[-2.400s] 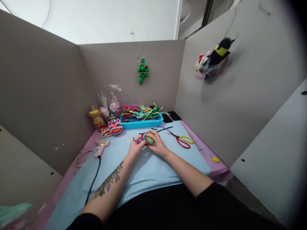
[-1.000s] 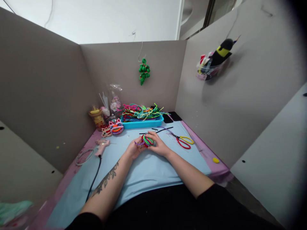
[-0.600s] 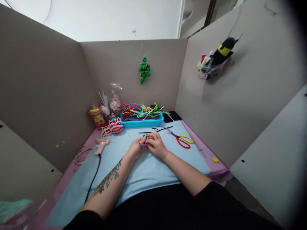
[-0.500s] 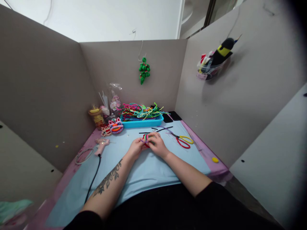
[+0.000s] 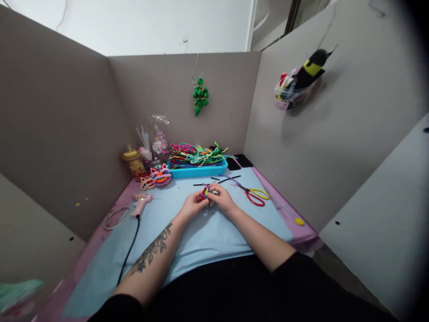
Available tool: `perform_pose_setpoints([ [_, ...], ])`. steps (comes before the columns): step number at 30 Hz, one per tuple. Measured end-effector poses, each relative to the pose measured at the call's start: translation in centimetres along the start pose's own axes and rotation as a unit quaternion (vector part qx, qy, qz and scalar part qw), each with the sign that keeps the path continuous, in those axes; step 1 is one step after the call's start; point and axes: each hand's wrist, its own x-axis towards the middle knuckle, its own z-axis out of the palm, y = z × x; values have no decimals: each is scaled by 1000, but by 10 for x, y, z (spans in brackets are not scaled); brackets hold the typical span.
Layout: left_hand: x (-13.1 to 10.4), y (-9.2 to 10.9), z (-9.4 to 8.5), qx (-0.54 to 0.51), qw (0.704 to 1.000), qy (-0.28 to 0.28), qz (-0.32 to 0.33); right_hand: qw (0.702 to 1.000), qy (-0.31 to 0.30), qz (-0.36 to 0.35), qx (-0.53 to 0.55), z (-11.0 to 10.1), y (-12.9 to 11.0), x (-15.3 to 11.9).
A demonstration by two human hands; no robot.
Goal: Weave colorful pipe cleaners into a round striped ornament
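Between my two hands is a small pipe-cleaner craft piece point(image 5: 207, 193) in red, green and purple, partly hidden by fingers. My left hand point(image 5: 194, 205) pinches it from the left side. From the right, my right hand point(image 5: 222, 198) has its fingers closed on the same piece. Just beyond the hands lie black pipe cleaners point(image 5: 229, 179) and a loose purple strand point(image 5: 225, 177). Scissors point(image 5: 254, 195) with one red and one yellow handle rest to the right of my right hand.
A blue tray point(image 5: 197, 171) heaped with colourful pipe cleaners stands at the back. A pink glue gun point(image 5: 142, 204) with a black cord lies left, below a finished lion-head craft point(image 5: 161, 175). Grey partitions point(image 5: 157, 85) enclose the table. A yellow disc point(image 5: 299, 222) sits at the right edge.
The craft piece has been turned in my hands, and a purple strand now sticks up at its top. My hands have shifted slightly right and stay closed on it.
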Motion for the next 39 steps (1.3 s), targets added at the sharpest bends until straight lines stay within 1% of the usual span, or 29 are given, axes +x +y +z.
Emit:
perform_pose_setpoints([
  [4, 0, -2, -1, 65, 997, 36, 4, 1000, 8, -6, -20, 1, -1, -1],
  [9, -2, -2, -3, 83, 995, 53, 1, 998, 47, -26, -28, -2, 1, 1],
  [11, -2, -2, -4, 92, 995, 50, -5, 998, 61, -22, -23, -3, 3, 2],
  [15, -1, -3, -5, 85, 996, 24, -6, 996, 84, 9, -22, -4, 7, 5],
  [20, -1, -1, -4, 80, 997, 15, -4, 997, 75, 23, -12, -1, 6, 5],
  [26, -1, 2, -3, 143, 987, 67, 6, 997, 71, 24, 35, 2, 3, 4],
  [31, 0, 2, -6, 152, 985, 76, 9, 994, 67, 13, 86, 2, 5, 6],
  [35, 0, 4, -7, 136, 987, 79, 14, 991, 81, 9, 104, -1, 7, 7],
  [39, -1, 7, -9, 120, 988, 88, 31, 990, 102, 28, 89, -2, 6, 8],
])
